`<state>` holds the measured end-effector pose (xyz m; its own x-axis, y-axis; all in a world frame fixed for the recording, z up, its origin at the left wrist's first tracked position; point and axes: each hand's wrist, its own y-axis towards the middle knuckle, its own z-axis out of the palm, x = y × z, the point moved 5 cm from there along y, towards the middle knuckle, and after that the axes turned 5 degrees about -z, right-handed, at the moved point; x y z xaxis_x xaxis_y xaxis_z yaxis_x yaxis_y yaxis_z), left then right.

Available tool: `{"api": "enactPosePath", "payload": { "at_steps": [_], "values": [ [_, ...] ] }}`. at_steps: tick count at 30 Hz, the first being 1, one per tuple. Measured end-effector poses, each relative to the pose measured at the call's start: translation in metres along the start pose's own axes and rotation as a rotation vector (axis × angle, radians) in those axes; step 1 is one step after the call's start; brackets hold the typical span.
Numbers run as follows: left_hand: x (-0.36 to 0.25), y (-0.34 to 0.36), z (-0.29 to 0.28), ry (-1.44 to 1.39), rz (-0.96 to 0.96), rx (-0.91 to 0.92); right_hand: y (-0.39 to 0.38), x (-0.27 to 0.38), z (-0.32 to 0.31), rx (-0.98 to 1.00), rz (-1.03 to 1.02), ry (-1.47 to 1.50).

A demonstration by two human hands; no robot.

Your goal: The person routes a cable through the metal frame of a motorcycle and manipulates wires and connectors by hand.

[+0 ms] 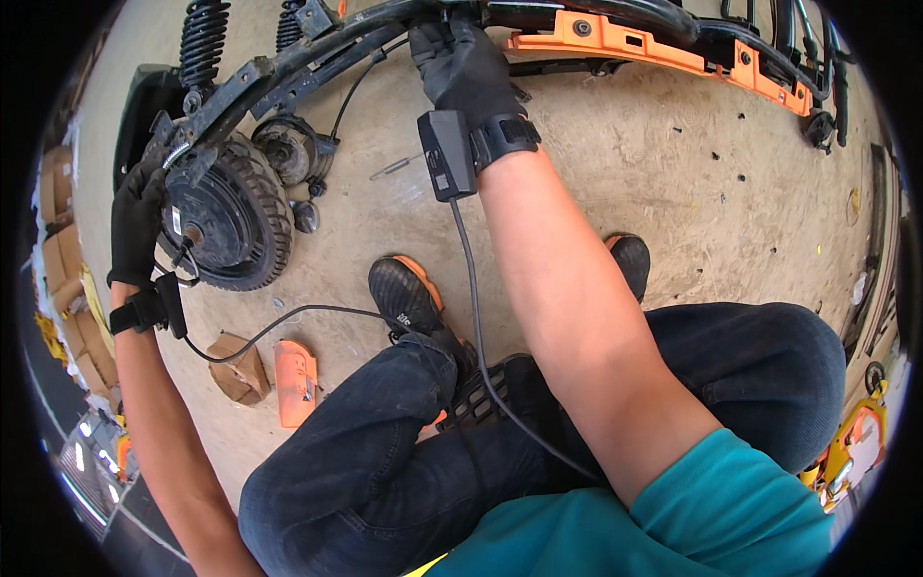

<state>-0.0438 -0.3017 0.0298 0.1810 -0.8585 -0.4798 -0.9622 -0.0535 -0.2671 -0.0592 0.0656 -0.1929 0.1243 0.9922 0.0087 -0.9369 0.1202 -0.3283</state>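
Observation:
At the left, my black-gloved left hand (138, 216) is closed beside the wheel, its fingertips on a small silver coil spring (176, 155) at the end of a black metal frame (255, 87). Just right of that hand is a black hub wheel (207, 216) with a knobby tyre and a cable at its axle. At the top centre, my gloved right hand (463, 67) is closed around the frame's tube; its fingertips are partly hidden. An orange strip (625, 50) is fixed along the frame to the right of it.
A drum-shaped hub part (284, 149) lies behind the wheel. Another thin spring (395, 166) is on the floor. Near my feet are a cardboard piece (238, 368) and an orange plastic cover (296, 383). Cables run from both wrist units. Black shock absorbers (203, 43) stand at upper left.

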Motion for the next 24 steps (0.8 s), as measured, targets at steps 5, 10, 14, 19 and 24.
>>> {"api": "enactPosePath", "payload": {
  "at_steps": [5,10,14,19,24],
  "values": [
    [-0.006,-0.014,-0.003,0.078,0.031,-0.006,-0.012,0.008,0.011,0.035,-0.207,-0.676],
    [-0.017,-0.026,0.019,-0.001,-0.033,0.048,0.011,0.02,0.003,0.07,-0.466,-0.694],
    [-0.004,-0.044,0.015,-0.075,-0.111,0.11,-0.042,0.022,0.045,0.068,-0.81,-1.957],
    [-0.018,-0.04,0.014,-0.006,-0.022,0.091,-0.014,0.009,0.009,-0.05,-0.277,-0.572],
    [-0.014,-0.032,-0.003,-0.041,-0.122,0.056,-0.002,0.008,0.016,0.109,-0.351,-0.211]
  ]
}}
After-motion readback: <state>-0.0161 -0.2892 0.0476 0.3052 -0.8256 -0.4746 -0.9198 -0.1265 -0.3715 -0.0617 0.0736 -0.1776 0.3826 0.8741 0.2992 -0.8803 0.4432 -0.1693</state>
